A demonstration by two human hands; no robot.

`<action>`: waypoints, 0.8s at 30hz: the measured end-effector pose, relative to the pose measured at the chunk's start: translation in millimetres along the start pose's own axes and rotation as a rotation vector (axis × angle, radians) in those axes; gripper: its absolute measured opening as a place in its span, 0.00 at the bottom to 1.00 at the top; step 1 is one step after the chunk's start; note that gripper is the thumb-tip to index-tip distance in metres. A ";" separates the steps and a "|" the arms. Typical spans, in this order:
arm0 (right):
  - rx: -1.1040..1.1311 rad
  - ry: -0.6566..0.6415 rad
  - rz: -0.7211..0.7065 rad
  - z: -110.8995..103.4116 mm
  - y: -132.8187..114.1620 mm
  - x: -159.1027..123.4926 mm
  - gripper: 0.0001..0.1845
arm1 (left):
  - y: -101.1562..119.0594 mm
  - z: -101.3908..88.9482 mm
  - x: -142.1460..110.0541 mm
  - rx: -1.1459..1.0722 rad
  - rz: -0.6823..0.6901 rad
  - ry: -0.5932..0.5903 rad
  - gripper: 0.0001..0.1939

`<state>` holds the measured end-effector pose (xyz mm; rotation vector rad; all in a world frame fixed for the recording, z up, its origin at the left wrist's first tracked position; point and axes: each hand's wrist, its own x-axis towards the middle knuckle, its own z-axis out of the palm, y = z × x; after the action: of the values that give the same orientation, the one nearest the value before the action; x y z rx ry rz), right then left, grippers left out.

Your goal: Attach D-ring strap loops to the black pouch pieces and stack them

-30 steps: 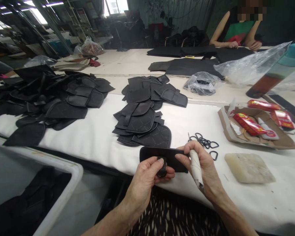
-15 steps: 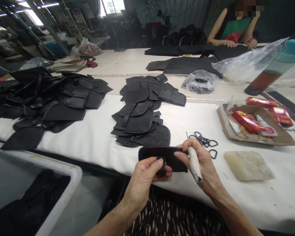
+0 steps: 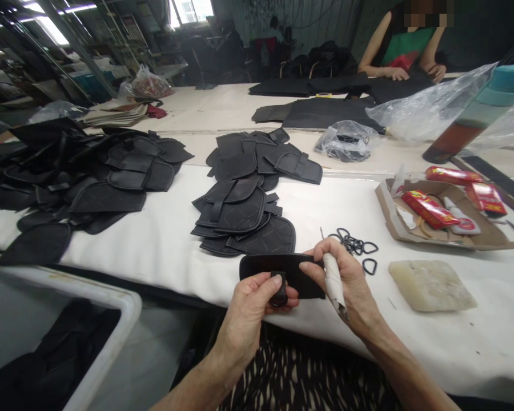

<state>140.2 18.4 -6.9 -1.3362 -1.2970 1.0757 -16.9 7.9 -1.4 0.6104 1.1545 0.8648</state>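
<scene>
My left hand [image 3: 257,297] is closed on a black flap piece [image 3: 257,264], its thumb pressing down a short black strap [image 3: 277,281] that is folded over. A dark ring [image 3: 279,301] shows at the bottom of that fold, partly hidden by fingers. My right hand [image 3: 342,274] holds an awl [image 3: 334,282] with a pale wrapped handle, its thin tip sticking up beyond the fingers. The same hand's thumb and index finger touch the flap piece's right part. Just behind it lie several loose black D-rings [image 3: 354,244].
Black flap pieces lie in a middle stack [image 3: 235,214] and a left heap [image 3: 98,194]. At right are a yellowish block [image 3: 430,285] and a cardboard tray [image 3: 385,214] with red boxes. A white-rimmed bin [image 3: 131,311] stands lower left. Across the table sits another person [image 3: 405,51].
The whole view has shifted slightly, so the table's things sit a little further left. Both hands keep nearly the same hold. The person opposite has moved their hands slightly.
</scene>
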 end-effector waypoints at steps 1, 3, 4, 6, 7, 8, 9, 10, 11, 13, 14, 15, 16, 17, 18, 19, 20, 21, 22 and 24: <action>0.004 -0.003 0.003 0.7 0.1 0.7 0.09 | -0.4 -0.1 0.5 -0.010 0.002 0.003 0.11; 0.009 -0.009 0.010 1.9 0.2 2.0 0.09 | -0.8 0.3 1.9 -0.032 0.001 0.009 0.10; 0.012 -0.009 0.011 1.9 0.1 2.2 0.10 | -0.7 0.7 2.6 -0.041 0.000 0.012 0.10; 0.008 0.008 0.012 -0.2 -0.7 1.0 0.11 | -0.1 1.6 4.1 -0.063 -0.009 0.026 0.09; 0.000 0.029 0.008 -2.7 -1.4 -0.8 0.11 | 0.3 2.1 5.0 -0.080 -0.015 0.035 0.09; -0.013 0.058 0.001 -6.2 -2.3 -3.3 0.12 | 0.8 2.6 5.9 -0.100 -0.021 0.042 0.08; -0.031 0.089 -0.010 -10.8 -3.4 -6.6 0.12 | 1.3 2.9 7.0 -0.124 -0.026 0.051 0.07; -0.055 0.122 -0.025 -16.3 -4.4 -10.6 0.12 | 1.8 3.3 8.3 -0.151 -0.030 0.059 0.07; -0.079 0.156 -0.044 -22.6 -5.3 -15.0 0.12 | 2.2 3.7 9.8 -0.181 -0.034 0.067 0.06; -0.122 0.213 -0.079 -36.2 -6.5 -24.3 0.12 | 3.2 4.8 13.1 -0.248 -0.044 0.085 0.05; -0.142 0.238 -0.091 -42.9 -6.5 -28.8 0.12 | 3.7 5.5 14.6 -0.281 -0.052 0.098 0.04; -0.157 0.263 -0.096 -49.1 -6.3 -32.8 0.12 | 4.1 6.3 15.9 -0.311 -0.062 0.111 0.04; -0.159 0.289 -0.095 -54.7 -5.9 -36.4 0.14 | 4.5 7.2 16.9 -0.335 -0.070 0.122 0.04; -0.145 0.313 -0.093 -59.6 -5.4 -39.5 0.15 | 4.8 8.0 17.3 -0.351 -0.075 0.135 0.04; -0.119 0.336 -0.094 -63.9 -5.1 -42.2 0.17 | 5.0 8.8 17.4 -0.360 -0.077 0.146 0.04; -0.094 0.355 -0.102 -67.7 -5.0 -44.6 0.19 | 4.9 9.4 17.1 -0.359 -0.071 0.151 0.04; -0.084 0.369 -0.110 -71.1 -5.2 -46.8 0.21 | 4.5 9.8 16.6 -0.346 -0.055 0.148 0.04; -0.099 0.378 -0.119 -74.4 -5.5 -49.0 0.23 | 3.8 10.1 16.0 -0.320 -0.030 0.143 0.05; -0.144 0.383 -0.130 -77.6 -6.0 -51.4 0.24 | 2.9 10.2 15.5 -0.285 0.002 0.137 0.05; -0.267 0.388 -0.150 -84.5 -5.9 -56.8 0.25 | 0.7 10.1 14.8 -0.207 0.067 0.135 0.07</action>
<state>219.6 -42.9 11.2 -1.5274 -1.2497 0.5177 -5.1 20.8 -5.5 0.4285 1.1524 1.0812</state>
